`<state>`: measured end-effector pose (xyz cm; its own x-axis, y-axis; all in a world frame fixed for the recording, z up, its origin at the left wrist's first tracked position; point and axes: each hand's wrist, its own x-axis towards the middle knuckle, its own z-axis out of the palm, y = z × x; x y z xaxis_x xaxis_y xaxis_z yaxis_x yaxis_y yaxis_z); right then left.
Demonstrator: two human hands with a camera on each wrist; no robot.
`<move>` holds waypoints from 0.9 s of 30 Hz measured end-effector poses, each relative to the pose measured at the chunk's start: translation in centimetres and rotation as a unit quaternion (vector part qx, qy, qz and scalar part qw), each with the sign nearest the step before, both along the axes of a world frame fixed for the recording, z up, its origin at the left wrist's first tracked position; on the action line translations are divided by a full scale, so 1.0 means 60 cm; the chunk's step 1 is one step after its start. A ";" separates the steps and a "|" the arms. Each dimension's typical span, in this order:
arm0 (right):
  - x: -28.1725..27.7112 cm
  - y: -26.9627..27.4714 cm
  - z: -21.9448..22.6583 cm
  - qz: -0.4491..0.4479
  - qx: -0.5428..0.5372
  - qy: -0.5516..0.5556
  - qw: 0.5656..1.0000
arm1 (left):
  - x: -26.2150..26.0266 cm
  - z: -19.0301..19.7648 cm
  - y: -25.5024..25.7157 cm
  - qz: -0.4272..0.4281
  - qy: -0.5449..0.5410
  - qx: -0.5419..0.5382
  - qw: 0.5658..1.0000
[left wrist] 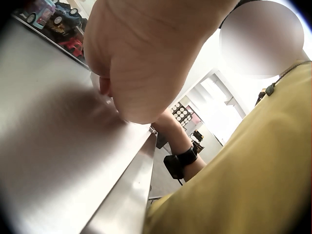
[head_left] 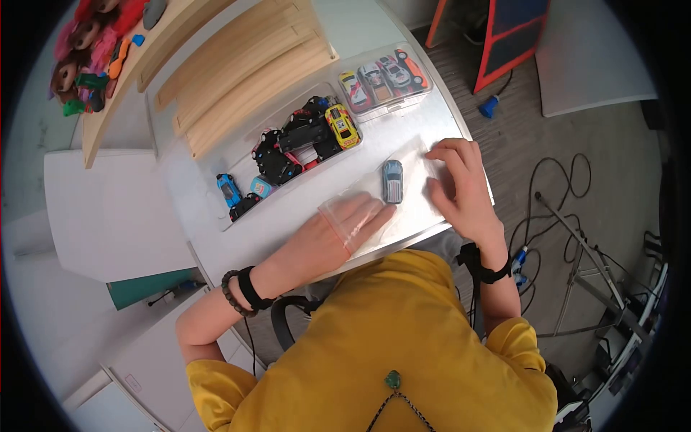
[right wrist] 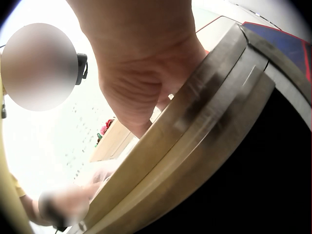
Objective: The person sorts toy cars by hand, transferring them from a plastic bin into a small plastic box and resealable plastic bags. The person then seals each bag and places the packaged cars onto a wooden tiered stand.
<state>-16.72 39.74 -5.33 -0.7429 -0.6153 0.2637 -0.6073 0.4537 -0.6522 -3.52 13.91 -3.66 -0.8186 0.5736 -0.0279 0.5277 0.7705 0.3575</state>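
Observation:
A grey-blue toy car (head_left: pixel 392 181) lies near the front of the metal table, with a clear plastic bag (head_left: pixel 412 153) around it. The bag's red-lined edge crosses the back of my left hand (head_left: pixel 345 227), whose fingers stretch under the film with the tips beside the car's rear end. On the car's other side my right hand (head_left: pixel 466 189) is bent over the bag's far edge, thumb and fingers apart with a gap between them. In the left wrist view the left palm (left wrist: pixel 141 63) hides its fingers; the right palm (right wrist: pixel 141 83) hangs at the table edge.
Behind the hands stands a clear bin (head_left: pixel 241 162) of mixed toy cars, a yellow car (head_left: pixel 341 126) among them. A lidded clear box (head_left: pixel 389 104) with several cars sits at the back right. Wooden racks (head_left: pixel 248 79) rise beyond; cables (head_left: pixel 568 209) trail on the floor.

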 end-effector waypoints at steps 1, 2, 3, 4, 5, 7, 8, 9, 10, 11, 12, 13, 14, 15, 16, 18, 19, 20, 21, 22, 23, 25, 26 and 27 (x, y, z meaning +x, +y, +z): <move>-0.001 0.004 -0.004 -0.003 0.000 0.000 1.000 | -0.003 -0.001 0.002 -0.003 0.000 0.000 1.000; -0.001 0.007 -0.010 -0.006 -0.014 -0.018 1.000 | -0.006 -0.001 0.005 -0.002 0.003 0.004 1.000; -0.001 0.009 -0.013 -0.009 -0.027 -0.037 0.999 | -0.009 -0.002 0.009 -0.001 0.006 0.008 1.000; -0.001 0.008 -0.014 -0.012 -0.028 -0.037 0.999 | -0.010 -0.005 0.012 -0.004 0.005 0.007 1.000; -0.001 0.006 -0.015 -0.009 -0.033 -0.028 0.999 | -0.008 -0.011 0.014 0.011 0.001 0.023 1.000; -0.001 0.005 -0.017 -0.011 -0.039 -0.019 0.999 | -0.005 -0.024 0.016 0.020 -0.005 0.037 0.999; -0.002 0.005 -0.018 -0.010 -0.043 -0.021 0.999 | -0.003 -0.031 0.016 0.023 -0.005 0.048 0.999; -0.002 0.006 -0.019 -0.009 -0.047 -0.023 0.999 | -0.003 -0.035 0.015 0.026 -0.005 0.059 0.998; -0.002 0.007 -0.021 -0.012 -0.048 -0.023 0.999 | -0.003 -0.035 0.015 0.023 -0.005 0.058 0.998; -0.003 0.007 -0.023 -0.009 -0.051 -0.020 0.998 | -0.002 -0.035 0.015 0.026 -0.002 0.065 0.998; -0.003 0.008 -0.024 -0.007 -0.053 -0.016 0.998 | -0.002 -0.035 0.015 0.030 0.002 0.072 0.997; -0.003 0.009 -0.024 -0.009 -0.054 -0.015 0.998 | -0.004 -0.033 0.016 0.028 0.003 0.071 0.997; -0.003 0.009 -0.024 -0.008 -0.052 -0.014 0.999 | -0.005 -0.030 0.018 0.037 0.001 0.075 0.996; -0.003 0.009 -0.024 -0.007 -0.050 -0.014 0.999 | -0.006 -0.026 0.019 0.046 -0.002 0.079 0.996; -0.002 0.008 -0.024 -0.009 -0.052 -0.014 0.999 | -0.006 -0.024 0.021 0.044 -0.001 0.078 0.996; -0.002 0.008 -0.024 -0.008 -0.057 -0.018 0.998 | -0.008 -0.022 0.024 0.062 0.006 0.081 0.995; -0.002 0.009 -0.025 -0.010 -0.058 -0.018 0.998 | -0.010 -0.022 0.025 0.060 0.006 0.080 0.995; -0.002 0.010 -0.025 -0.006 -0.062 -0.019 0.998 | -0.012 -0.023 0.025 0.055 0.012 0.079 0.995; -0.003 0.011 -0.026 -0.001 -0.065 -0.021 0.998 | -0.013 -0.024 0.025 0.050 0.019 0.079 0.995; -0.002 0.012 -0.025 -0.003 -0.066 -0.021 0.998 | -0.015 -0.022 0.025 0.048 0.019 0.078 0.996; -0.003 0.012 -0.024 -0.002 -0.070 -0.027 0.997 | -0.017 -0.019 0.026 0.044 0.022 0.074 0.996; -0.003 0.013 -0.025 -0.003 -0.074 -0.032 0.997 | -0.021 -0.017 0.026 0.037 0.026 0.071 0.996; -0.003 0.014 -0.028 -0.004 -0.082 -0.034 0.996 | -0.024 -0.016 0.026 0.034 0.034 0.064 0.997; -0.003 0.014 -0.030 -0.005 -0.091 -0.037 0.995 | -0.026 -0.016 0.026 0.031 0.043 0.058 0.997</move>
<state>-16.89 40.58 -7.12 -0.7700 -0.5550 0.3149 -0.5513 0.3300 -0.7663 -5.10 15.46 -4.64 -0.8495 0.5166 0.1072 0.5123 0.7592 0.4015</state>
